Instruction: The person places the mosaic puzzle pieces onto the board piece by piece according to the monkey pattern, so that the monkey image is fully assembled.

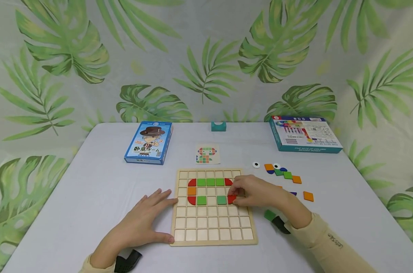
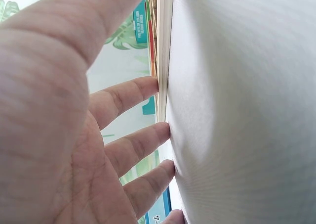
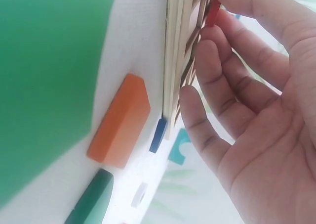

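Note:
A wooden grid board (image 1: 213,223) lies on the white table, with red, green and orange tiles in its upper rows. My right hand (image 1: 257,191) pinches a red quarter-round tile (image 1: 231,199) between thumb and finger at a cell on the board's right side. That red tile (image 3: 213,12) also shows at the fingertips in the right wrist view. My left hand (image 1: 146,218) lies spread on the table, its thumb and index fingertip touching the board's left edge. In the left wrist view the straight fingers (image 2: 140,140) reach toward the board's side (image 2: 165,46).
A pattern card (image 1: 208,154) lies beyond the board, with a teal holder (image 1: 218,126) behind it. Loose tiles lie to the right, among them an orange square (image 1: 308,196) and a green tile (image 1: 269,215). A blue box (image 1: 149,143) and a teal-sided box (image 1: 305,134) stand farther back.

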Tool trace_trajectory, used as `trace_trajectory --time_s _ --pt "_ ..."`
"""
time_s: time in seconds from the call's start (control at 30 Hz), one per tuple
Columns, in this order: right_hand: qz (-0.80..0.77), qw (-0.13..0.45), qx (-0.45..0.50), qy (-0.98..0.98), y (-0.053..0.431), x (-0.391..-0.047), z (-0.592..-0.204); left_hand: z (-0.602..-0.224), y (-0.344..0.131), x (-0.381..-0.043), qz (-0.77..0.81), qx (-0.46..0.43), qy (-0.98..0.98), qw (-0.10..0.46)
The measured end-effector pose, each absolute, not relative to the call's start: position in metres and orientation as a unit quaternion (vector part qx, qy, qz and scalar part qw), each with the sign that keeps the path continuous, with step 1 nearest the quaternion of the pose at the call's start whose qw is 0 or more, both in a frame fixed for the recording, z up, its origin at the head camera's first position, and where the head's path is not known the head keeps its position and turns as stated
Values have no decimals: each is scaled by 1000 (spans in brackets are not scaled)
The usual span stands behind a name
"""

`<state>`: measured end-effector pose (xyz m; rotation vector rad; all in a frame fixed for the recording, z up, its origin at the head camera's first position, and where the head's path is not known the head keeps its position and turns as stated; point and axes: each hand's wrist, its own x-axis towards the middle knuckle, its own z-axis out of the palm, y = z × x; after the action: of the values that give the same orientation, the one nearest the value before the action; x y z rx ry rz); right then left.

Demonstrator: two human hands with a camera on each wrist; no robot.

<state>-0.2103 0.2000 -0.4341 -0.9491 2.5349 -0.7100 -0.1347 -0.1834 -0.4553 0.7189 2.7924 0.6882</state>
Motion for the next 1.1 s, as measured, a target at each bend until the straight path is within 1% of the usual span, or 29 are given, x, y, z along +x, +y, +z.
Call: trace_trajectory --time_s 0.93,1.1 --pt "-232 162 -346 894 197 -211 -434 -456 -184 -135 232 243 938 88" --pt "-238 167 -321 901 201 -211 -426 -456 -183 -135 232 237 939 90"
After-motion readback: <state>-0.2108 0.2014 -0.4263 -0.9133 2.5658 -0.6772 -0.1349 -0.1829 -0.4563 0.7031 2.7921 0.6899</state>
